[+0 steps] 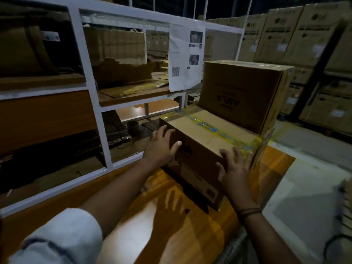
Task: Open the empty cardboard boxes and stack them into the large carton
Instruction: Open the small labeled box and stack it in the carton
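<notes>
A closed cardboard box [205, 136] with yellow and blue tape along its top seam stands on the wooden table [144, 221]. My left hand [162, 145] lies flat on its near left corner, fingers spread. Lower down, my right hand [235, 168] presses on the near right corner, fingers apart too. Neither hand is closed around the box. Behind it a taller closed carton [242, 94] with upside-down print sits at the table's far end. No open large carton shows.
A white-framed shelf unit [91, 88] with cardboard sheets runs along the left, with a printed paper sheet [185, 56] hanging on it. Stacks of big cartons [297, 33] fill the right background. The table's right edge drops to a grey floor [304, 187].
</notes>
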A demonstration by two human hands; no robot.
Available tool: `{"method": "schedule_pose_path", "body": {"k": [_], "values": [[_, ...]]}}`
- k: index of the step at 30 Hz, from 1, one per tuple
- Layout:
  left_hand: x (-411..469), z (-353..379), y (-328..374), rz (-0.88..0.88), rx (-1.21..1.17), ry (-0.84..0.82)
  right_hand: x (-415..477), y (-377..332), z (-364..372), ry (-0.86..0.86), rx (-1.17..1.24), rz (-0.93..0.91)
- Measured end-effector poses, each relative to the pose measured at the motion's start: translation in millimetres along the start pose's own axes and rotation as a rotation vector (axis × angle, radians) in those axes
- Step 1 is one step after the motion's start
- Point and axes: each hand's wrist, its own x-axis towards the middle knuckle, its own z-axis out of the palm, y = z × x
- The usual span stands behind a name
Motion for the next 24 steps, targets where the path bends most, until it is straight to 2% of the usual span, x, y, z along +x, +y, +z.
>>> {"method": "schedule_pose_path", "body": {"k": [6, 11, 14, 17, 21, 24], "values": [[29.7, 17.4, -25.0, -0.071, -0.252, 0.090, 0.0, 25.9, -7.4, 0.016, 0.089, -0.151], [62.4, 13.2, -37.0, -0.139, -0.340, 0.045, 6.5, 38.9, -11.1, -0.010, 0.165, -0.202], [63.5, 11.0, -41.7, -0.174, -0.402, 0.072, 7.3, 44.3, -15.2, -0.047, 0.231, -0.201], [36.1, 5.4, -34.6, -0.200, -0.393, 0.178, 12.0, 57.4, -20.8, -0.113, 0.322, -0.224], [-30.2, -8.8, -24.0, -0.363, -0.402, 0.308, 33.7, 71.5, -34.8, -0.278, 0.541, -0.221], [-87.5, -19.5, -17.3, -0.413, -0.411, 0.408, 55.3, 69.5, -41.9, -0.372, 0.609, -0.254]]}}
